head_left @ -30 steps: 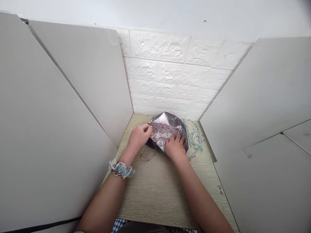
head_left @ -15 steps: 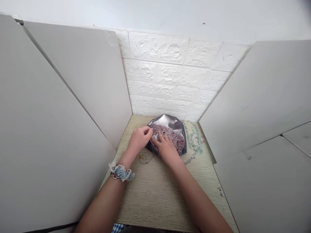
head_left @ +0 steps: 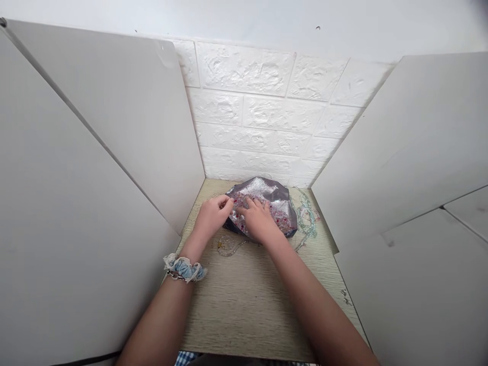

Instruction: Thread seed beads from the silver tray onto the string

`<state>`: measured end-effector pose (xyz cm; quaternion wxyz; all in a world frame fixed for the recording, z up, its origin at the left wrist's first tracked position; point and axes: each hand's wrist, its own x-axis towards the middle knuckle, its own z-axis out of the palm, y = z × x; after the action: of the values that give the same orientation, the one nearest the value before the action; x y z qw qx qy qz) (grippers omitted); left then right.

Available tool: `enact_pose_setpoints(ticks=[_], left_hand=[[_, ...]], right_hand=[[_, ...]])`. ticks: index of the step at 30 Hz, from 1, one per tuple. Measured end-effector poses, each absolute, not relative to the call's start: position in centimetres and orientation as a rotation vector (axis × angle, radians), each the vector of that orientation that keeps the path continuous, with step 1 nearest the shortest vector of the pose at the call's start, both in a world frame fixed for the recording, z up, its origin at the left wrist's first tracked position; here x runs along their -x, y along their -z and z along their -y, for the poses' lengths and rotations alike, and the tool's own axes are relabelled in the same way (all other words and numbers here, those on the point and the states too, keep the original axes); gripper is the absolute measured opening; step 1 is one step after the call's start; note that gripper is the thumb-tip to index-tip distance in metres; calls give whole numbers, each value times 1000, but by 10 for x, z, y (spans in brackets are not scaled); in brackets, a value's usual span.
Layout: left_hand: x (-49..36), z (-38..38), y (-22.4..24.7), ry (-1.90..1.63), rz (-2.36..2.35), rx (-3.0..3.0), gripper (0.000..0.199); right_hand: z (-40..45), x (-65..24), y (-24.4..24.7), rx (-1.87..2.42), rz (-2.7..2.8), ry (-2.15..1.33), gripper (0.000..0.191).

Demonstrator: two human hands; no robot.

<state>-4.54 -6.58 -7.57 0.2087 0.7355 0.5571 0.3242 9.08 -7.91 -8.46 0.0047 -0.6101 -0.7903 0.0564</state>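
Note:
A silver-lined dark bag (head_left: 261, 187) lies opened out at the back of the table, with many small pink, red and clear beads (head_left: 281, 219) on its shiny inside. My left hand (head_left: 213, 216) is over the bag's left edge, thumb and forefinger pinched together; whatever sits between them is too small to make out. On the beads rests my right hand (head_left: 258, 219), its fingers spread and the palm down, covering part of the pile. A strand of pale beads (head_left: 227, 246) with a yellow piece lies in front of the bag.
Green and clear bead strands (head_left: 306, 218) lie right of the bag. Tiny metal pieces (head_left: 345, 297) sit near the right edge of the wooden table (head_left: 244, 305). White panels (head_left: 152, 127) flank both sides, and a white brick-patterned wall (head_left: 263, 112) closes the back.
My left hand has shifted a little left, still pinched. My right hand has moved slightly up and left over the beads. The bag looks wider and flatter at its front edge.

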Motion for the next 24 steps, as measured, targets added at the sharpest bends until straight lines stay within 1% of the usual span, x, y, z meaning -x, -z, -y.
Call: enact_pose_setpoints(ticks=[5,13,16,24], left_hand=[[45,67,74,-895,-1538,-2053,34],[44,69,70,-840,-1563,-2063,33],[44,69,70,-838,-1533,-2083,32],[45,69,71,-848,-1516,-2086,34]], right_hand=[[78,-89,91,1901,2504,-207,41],[85,-84,92,1704,2572,58,37],[87,-82,90,1647,2602,101,37],[97,-89,86,1738,2601,138,34]])
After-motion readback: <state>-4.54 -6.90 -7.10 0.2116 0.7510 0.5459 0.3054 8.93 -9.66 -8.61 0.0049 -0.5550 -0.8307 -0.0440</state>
